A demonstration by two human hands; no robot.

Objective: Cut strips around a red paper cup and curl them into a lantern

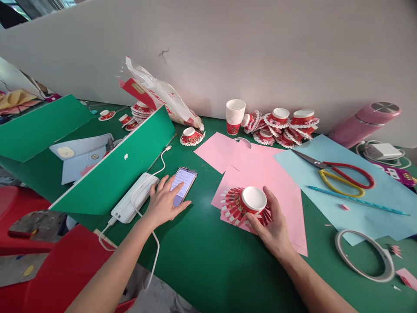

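My left hand (pixel 165 199) lies over a smartphone (pixel 184 181) with a lit screen, its fingers spread and a fingertip at the glass. To the right, my right hand (pixel 273 224) grips a red paper cup (pixel 254 199) between thumb and fingers. The cup is upside down, its white base facing up. Its side is cut into strips that fan outward with white tips. Beneath it are pink paper sheets (pixel 286 204) on the green table (pixel 195 261). A white power bank (pixel 135 198) with a cable lies left of the phone.
Scissors (pixel 342 174) and a blue pencil (pixel 358 200) rest on light blue paper (pixel 312 167). A tape roll (pixel 365 255) is at right. Stacked cups (pixel 235 117), several fanned cups (pixel 280 126) and a pink bottle (pixel 365 124) stand by the wall. A green divider (pixel 120 169) rises at left.
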